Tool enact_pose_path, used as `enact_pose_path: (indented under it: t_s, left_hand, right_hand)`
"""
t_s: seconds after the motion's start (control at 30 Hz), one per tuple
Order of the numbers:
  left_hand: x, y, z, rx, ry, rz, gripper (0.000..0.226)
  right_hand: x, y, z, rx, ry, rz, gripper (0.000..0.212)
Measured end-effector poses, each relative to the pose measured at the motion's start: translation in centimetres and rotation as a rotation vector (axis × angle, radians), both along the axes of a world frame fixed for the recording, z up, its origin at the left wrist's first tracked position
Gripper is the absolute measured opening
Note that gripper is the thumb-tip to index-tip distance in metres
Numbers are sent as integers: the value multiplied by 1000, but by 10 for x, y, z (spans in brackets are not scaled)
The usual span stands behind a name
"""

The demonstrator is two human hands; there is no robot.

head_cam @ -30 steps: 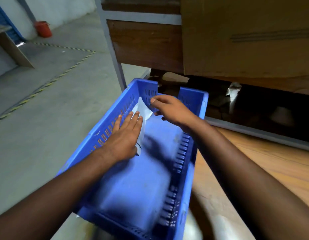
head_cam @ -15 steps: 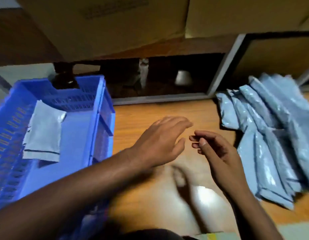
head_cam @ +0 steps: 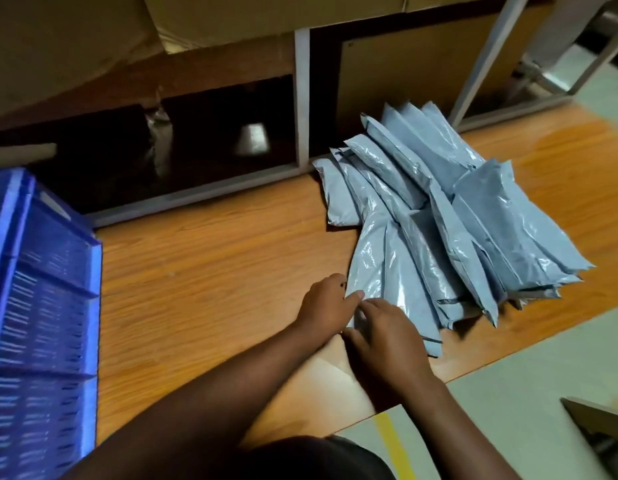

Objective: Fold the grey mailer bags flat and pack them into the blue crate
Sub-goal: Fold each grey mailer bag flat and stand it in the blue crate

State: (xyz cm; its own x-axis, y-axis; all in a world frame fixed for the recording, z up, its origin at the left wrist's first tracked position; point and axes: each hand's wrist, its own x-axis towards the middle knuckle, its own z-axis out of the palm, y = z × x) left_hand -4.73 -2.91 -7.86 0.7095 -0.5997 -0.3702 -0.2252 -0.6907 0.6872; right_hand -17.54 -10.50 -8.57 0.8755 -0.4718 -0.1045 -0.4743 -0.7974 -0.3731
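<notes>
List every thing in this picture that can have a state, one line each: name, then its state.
Left hand: fingers curled on the near corner of the nearest mailer bag.
Right hand: fingers curled on the same corner.
Nearest mailer bag: unfolded, flat on the wooden table.
Pile of mailer bags: loose, overlapping, unfolded.
Blue crate: upright at the table's left; contents out of view.

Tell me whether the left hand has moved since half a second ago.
Yes. The left hand went from mid-table to the mailer pile, where it grips a bag's near corner.
</notes>
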Motion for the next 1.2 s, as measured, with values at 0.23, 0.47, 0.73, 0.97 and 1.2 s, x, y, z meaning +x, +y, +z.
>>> enact_pose_path:
  t_s: [0.23, 0.47, 0.73, 0.97, 1.2]
  left_hand:
    - [36, 26, 13, -23, 27, 144, 29]
    - [113, 143, 39, 163, -182, 42, 31]
    - [112, 164, -3, 180, -418, 183, 58]
    - [69, 174, -45, 324, -504, 83, 83]
    - [73, 155, -55, 338, -582, 179, 68]
  right_hand:
    - [5, -10, 12, 124, -387, 48, 20]
    - [55, 8, -1, 208, -431, 351, 28]
    - [155, 40, -29, -23, -116, 618, 64]
    - [146, 22, -49, -56, -63, 642, 64]
    - [182, 60, -45, -58, -104, 624, 54]
